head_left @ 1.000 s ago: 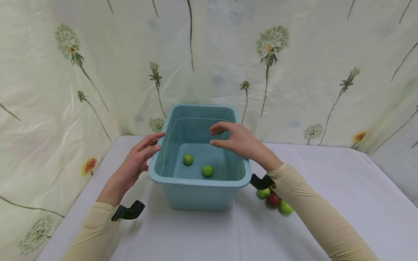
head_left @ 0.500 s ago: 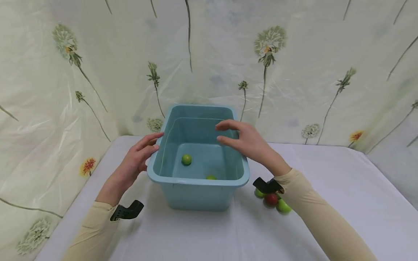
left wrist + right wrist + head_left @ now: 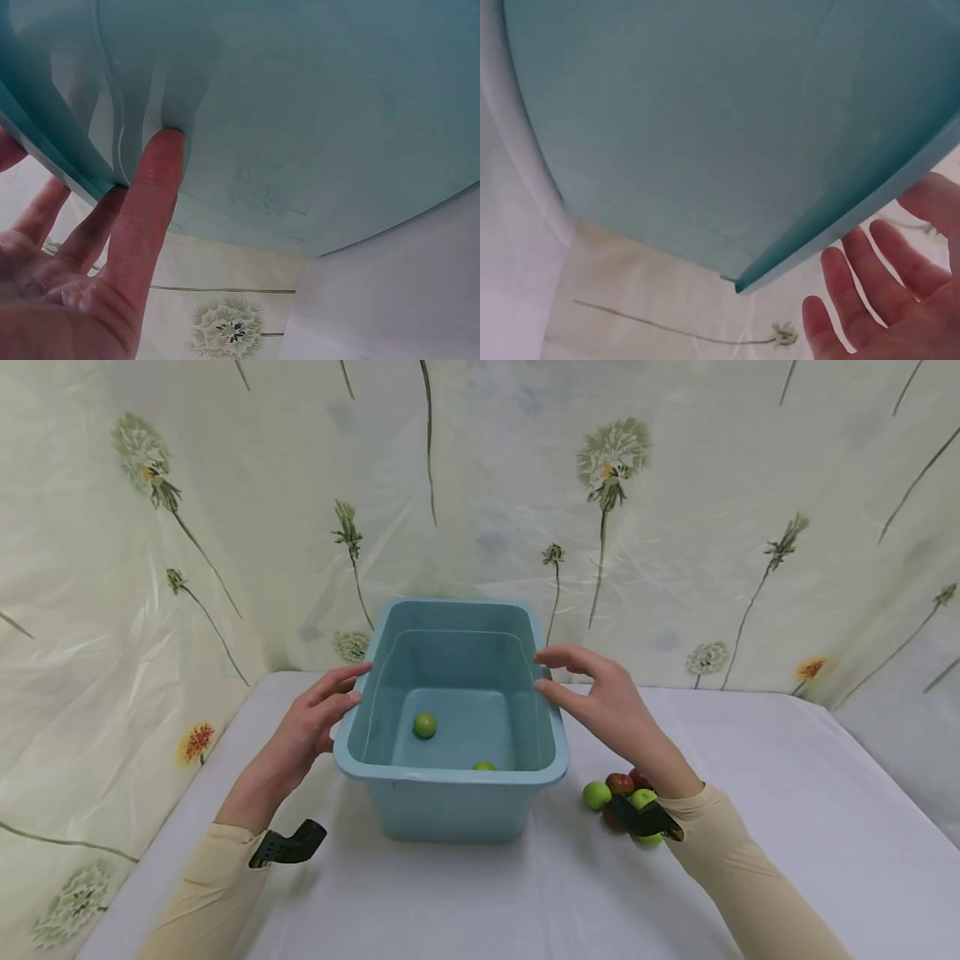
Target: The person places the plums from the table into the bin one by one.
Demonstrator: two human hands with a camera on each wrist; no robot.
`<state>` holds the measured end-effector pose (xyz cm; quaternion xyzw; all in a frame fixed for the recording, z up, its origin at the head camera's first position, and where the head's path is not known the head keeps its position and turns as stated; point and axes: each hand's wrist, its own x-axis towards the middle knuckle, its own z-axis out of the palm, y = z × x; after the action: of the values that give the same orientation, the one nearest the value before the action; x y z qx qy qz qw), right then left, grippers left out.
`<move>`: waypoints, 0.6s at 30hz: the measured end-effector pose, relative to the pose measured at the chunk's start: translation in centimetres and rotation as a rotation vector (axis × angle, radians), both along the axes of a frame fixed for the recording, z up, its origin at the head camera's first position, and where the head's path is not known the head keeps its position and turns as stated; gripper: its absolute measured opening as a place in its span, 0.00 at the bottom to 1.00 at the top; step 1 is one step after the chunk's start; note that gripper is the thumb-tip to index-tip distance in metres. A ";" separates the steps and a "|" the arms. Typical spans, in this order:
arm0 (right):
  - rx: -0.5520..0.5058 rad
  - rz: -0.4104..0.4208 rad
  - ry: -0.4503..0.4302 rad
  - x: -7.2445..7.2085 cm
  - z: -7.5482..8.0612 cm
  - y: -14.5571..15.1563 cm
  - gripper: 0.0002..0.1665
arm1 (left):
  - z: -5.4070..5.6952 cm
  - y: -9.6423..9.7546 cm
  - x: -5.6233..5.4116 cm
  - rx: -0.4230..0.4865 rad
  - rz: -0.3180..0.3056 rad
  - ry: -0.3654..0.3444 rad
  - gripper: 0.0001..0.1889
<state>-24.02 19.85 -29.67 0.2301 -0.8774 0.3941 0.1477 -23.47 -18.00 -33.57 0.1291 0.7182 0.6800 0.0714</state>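
Note:
A light blue plastic tub stands on the white-covered table in the head view. Inside lie two small round green fruits, apple-like: one green fruit towards the left, the other green fruit mostly hidden by the front rim. My left hand rests at the tub's left rim; in the left wrist view one straight finger touches the outer wall under the rim. My right hand, bent loosely with nothing in it, is beside the right rim. Whether it touches the rim is unclear.
Right of the tub a cluster of several small red and green apples lies on the table, partly covered by the right wrist's black camera mount. A flower-printed plastic curtain hangs close behind the tub.
My right hand has moved from above the tub out to its right rim. One green fruit has shifted towards the front wall. More apples show beside the tub; my left hand has stayed put.

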 end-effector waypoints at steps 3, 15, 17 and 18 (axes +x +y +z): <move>-0.012 -0.040 -0.006 0.6 -0.5 0.8 0.24 | 0.0 0.0 0.0 0.003 0.000 0.005 0.26; -0.005 -0.152 -0.067 3.0 -2.6 4.5 0.23 | 0.0 -0.1 0.1 -0.003 -0.014 0.021 0.26; 0.000 -0.160 -0.078 3.3 -3.0 5.2 0.23 | 0.0 -0.1 0.1 0.001 -0.016 0.020 0.26; 0.001 -0.164 -0.080 3.5 -3.3 5.6 0.23 | 0.0 -0.1 0.1 0.004 -0.018 0.019 0.26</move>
<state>-20.54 25.42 -32.94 0.1414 -0.8988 0.3891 0.1443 -23.37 -18.09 -33.60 0.1420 0.7163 0.6795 0.0704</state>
